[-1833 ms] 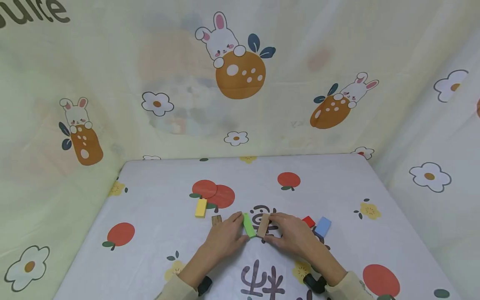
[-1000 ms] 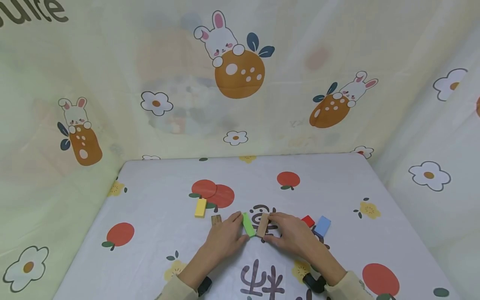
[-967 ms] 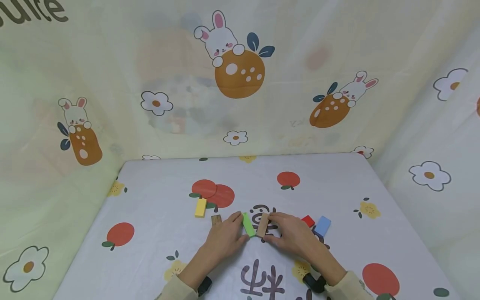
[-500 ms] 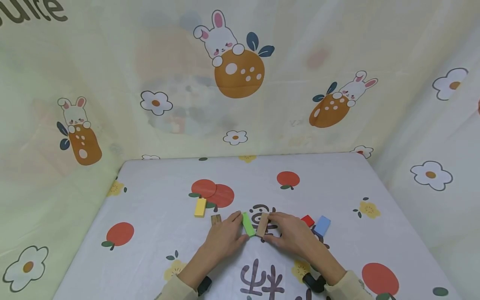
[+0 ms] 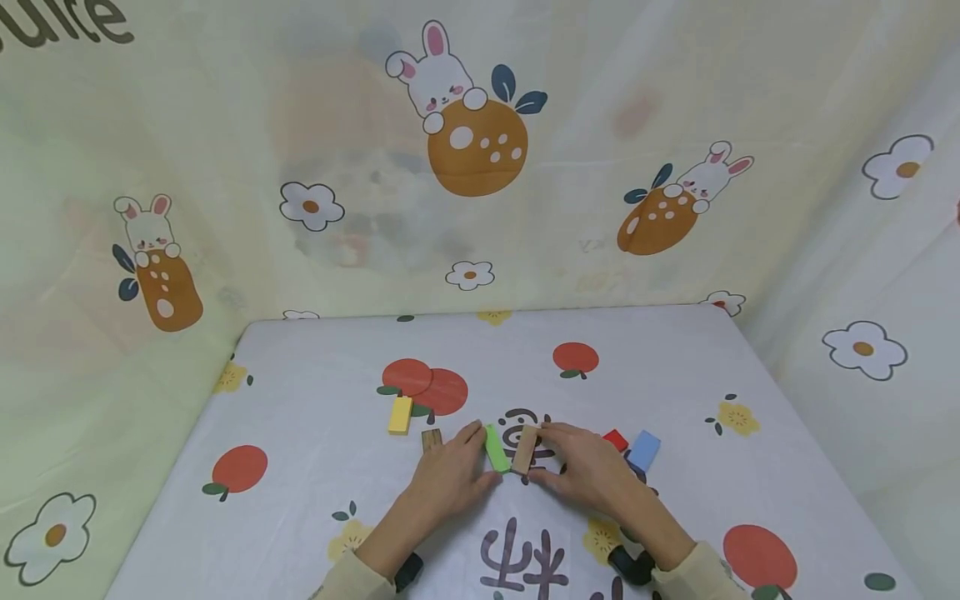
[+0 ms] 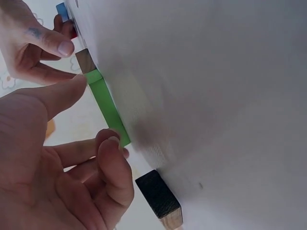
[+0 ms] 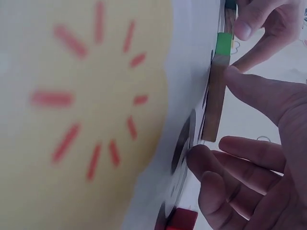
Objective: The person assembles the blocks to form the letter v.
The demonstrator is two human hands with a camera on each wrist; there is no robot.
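My left hand holds a green block by its ends, thumb at the near end and fingers at the far end. My right hand is around a brown wooden block in the same way. In the right wrist view its thumb touches the near end, while its fingertips lie close by the far end. Both blocks lie flat on the cloth, near ends together and far ends apart, in a V. The left wrist view shows the green block meeting the wooden one.
Left of the left hand lie a yellow block and a dark-and-wood block, partly covered by that hand. A red block and a blue block lie beyond the right hand. A printed cloth curtain rises behind the table.
Both hands and both blocks stay almost in place. The right index fingertip and the thumbs shift very slightly. Otherwise only the head view drifts a little.
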